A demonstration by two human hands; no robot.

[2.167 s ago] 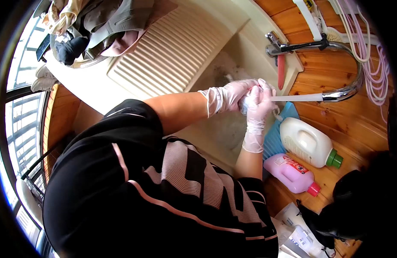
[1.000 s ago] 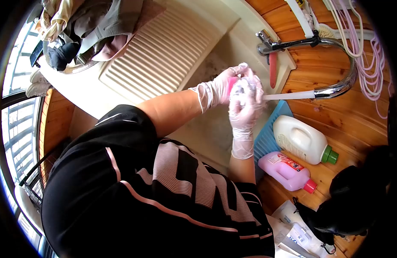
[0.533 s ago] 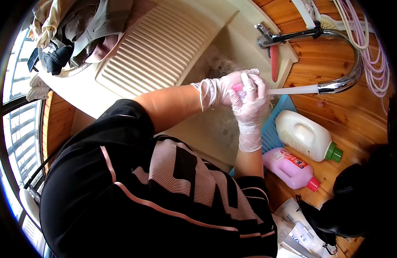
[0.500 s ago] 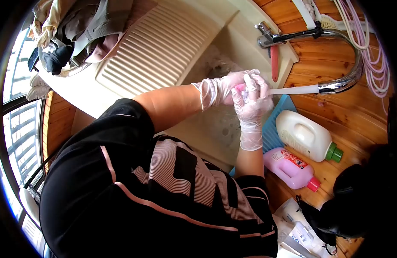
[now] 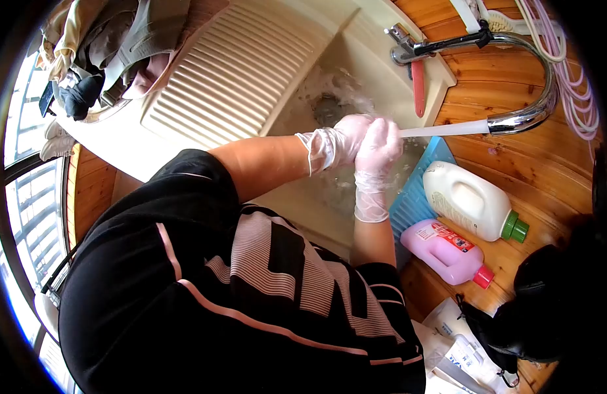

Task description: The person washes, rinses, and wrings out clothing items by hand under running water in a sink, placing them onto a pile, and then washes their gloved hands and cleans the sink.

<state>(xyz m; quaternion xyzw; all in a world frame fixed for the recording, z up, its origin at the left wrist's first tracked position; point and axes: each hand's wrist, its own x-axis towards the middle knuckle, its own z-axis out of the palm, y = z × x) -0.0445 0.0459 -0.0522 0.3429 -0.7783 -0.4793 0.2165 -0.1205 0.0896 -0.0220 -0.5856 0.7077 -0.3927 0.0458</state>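
Hiding anything between them, left hand [image 5: 351, 139] and right hand [image 5: 378, 146] clasp over sink [image 5: 356, 58]

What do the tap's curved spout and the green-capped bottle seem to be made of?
Curved spout: probably chromed metal, polished, given its mirror-like highlights.
Green-capped bottle: likely plastic, smooth cream-white, judging by its moulded-in handle.

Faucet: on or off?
On: a white stream reaches from its chrome spout to the gloved right hand, with wet foam in the sink.
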